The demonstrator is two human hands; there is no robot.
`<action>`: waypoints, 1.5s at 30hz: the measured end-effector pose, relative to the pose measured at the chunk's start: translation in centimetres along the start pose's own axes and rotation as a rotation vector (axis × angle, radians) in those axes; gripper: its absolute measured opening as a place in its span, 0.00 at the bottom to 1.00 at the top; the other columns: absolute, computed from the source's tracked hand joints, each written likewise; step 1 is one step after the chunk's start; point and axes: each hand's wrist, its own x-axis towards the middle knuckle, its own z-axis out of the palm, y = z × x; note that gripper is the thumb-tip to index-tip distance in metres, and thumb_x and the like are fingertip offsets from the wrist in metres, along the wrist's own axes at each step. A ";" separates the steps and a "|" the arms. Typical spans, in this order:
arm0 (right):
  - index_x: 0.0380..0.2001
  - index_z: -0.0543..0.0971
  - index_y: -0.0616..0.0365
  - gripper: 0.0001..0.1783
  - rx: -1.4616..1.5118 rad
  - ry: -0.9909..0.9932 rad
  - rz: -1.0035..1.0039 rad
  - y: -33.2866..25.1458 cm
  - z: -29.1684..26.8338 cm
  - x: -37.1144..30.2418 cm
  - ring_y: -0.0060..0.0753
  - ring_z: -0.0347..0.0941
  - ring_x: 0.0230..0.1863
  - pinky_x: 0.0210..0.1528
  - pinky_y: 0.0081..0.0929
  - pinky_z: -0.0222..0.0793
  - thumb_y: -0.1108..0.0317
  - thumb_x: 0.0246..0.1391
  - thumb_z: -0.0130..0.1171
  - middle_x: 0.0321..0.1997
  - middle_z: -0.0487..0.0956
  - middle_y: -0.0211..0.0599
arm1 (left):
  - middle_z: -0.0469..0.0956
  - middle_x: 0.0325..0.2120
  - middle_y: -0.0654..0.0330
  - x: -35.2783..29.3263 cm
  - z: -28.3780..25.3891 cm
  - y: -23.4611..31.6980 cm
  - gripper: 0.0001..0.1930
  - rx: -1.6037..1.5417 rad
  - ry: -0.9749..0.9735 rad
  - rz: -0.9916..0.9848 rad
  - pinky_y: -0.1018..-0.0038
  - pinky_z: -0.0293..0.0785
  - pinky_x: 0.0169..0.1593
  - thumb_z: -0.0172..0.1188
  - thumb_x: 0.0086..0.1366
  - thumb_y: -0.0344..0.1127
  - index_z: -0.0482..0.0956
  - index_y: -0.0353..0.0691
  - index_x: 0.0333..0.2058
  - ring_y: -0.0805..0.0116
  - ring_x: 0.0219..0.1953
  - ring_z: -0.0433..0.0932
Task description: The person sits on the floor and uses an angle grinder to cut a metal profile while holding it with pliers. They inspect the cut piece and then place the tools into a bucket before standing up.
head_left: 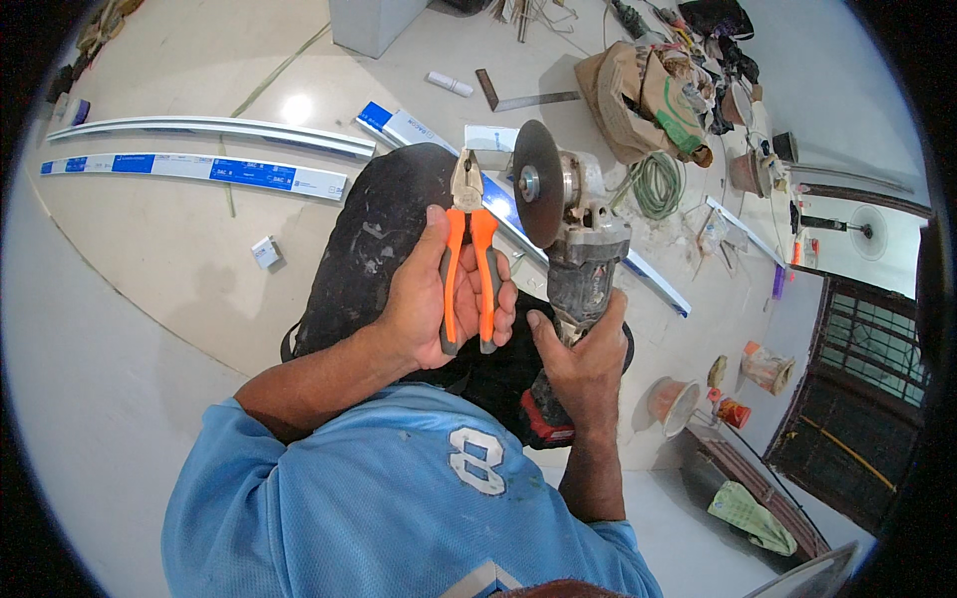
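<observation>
My left hand [424, 289] is closed round a pair of combination pliers [482, 234] with orange and grey handles, jaws pointing up and away from me. In my right hand [583, 354] is a cordless angle grinder [583, 264], gripped by its dusty grey body. Its dark cutting disc [538, 184] stands upright, facing the pliers' jaws with a small gap between. The red-trimmed battery [544, 423] shows below my right wrist. Both tools are held above my lap, over black trousers [384, 199].
White metal profiles with blue film [199, 169] lie on the floor to the left; another [658, 284] runs behind the grinder. A metal square [533, 101], a white tube [450, 84], a brown paper sack [633, 100], coiled green hose [658, 189] and buckets [674, 404] are scattered around.
</observation>
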 end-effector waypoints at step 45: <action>0.56 0.64 0.67 0.36 -0.115 0.034 -0.004 -0.8 1.4 0.0 0.62 0.88 0.43 0.44 0.50 0.83 0.62 0.57 0.75 0.40 0.85 0.63 | 0.83 0.28 0.48 -0.1 -0.3 -1.4 0.47 0.013 0.029 0.073 0.58 0.83 0.34 0.32 0.73 0.81 0.79 0.37 0.42 0.55 0.28 0.84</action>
